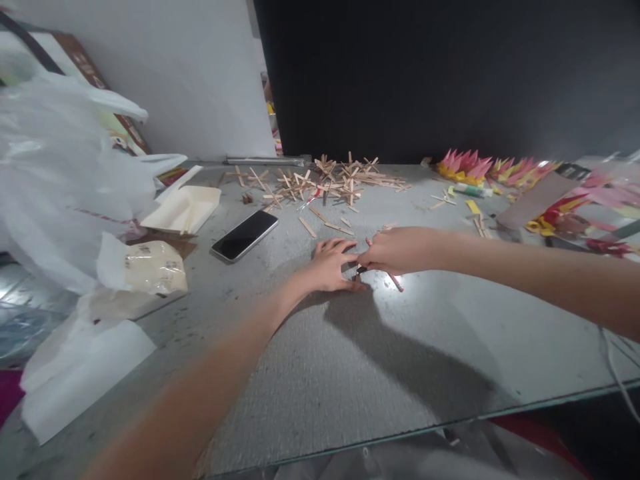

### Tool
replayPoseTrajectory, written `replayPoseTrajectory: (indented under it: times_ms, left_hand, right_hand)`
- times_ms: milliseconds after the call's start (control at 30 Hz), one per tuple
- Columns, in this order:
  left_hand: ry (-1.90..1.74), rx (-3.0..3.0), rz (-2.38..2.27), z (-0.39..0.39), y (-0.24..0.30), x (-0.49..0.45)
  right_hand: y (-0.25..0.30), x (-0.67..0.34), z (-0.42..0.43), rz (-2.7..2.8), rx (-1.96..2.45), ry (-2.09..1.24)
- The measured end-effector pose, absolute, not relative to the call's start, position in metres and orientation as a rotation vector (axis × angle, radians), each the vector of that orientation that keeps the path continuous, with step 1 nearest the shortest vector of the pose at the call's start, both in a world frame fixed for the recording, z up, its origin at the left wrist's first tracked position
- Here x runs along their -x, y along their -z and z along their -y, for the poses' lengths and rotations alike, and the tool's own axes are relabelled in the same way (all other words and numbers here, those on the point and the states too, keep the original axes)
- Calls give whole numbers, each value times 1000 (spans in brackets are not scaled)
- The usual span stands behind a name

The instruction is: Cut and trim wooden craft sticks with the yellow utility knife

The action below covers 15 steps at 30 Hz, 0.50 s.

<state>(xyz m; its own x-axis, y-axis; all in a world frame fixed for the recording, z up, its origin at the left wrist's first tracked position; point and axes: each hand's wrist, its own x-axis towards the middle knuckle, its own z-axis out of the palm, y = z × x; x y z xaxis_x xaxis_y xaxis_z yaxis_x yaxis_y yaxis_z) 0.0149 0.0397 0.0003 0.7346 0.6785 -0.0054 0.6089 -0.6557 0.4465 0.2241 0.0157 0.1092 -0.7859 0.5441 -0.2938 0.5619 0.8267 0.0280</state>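
Note:
My left hand (331, 265) lies on the grey tabletop with its fingers spread. Its thumb and forefinger frame a small gap, where a bit of brown wood (358, 278) shows by the thumb tip. Close against it on the right, my right hand (387, 250) is closed, fingers pointing down to the left. A small dark piece (361, 269) sticks out at its fingertips; what it belongs to is hidden. Under the right hand runs a thin reddish stick (396, 282), with one end showing nearer me. Whether the fingers hold this stick I cannot tell.
Wooden craft sticks (345, 180), some joined into star shapes, are heaped at the back. A phone (245, 235), a paper tray (187, 208) and plastic bags (65, 160) stand left. Pink and yellow paper flowers (463, 168) and a glue stick (470, 191) lie right. The glass edge (400, 430) runs nearest me.

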Motion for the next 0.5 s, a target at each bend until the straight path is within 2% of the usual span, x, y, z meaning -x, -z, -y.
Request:
replayPoseTrajectory:
  times_ms: [233, 400, 500]
  left_hand:
    - [-502, -2119, -867, -40, -2, -8]
    - [-1011, -1534, -886, -50, 8, -3]
    - [-1127, -1368, -963, -55, 15, -5]
  right_hand:
    - [-91, -244, -3, -2764, -1060, 86]
    - [-72, -260, 10, -2945, -1548, 181]
    - [-57, -261, 21, -3014, -1881, 214]
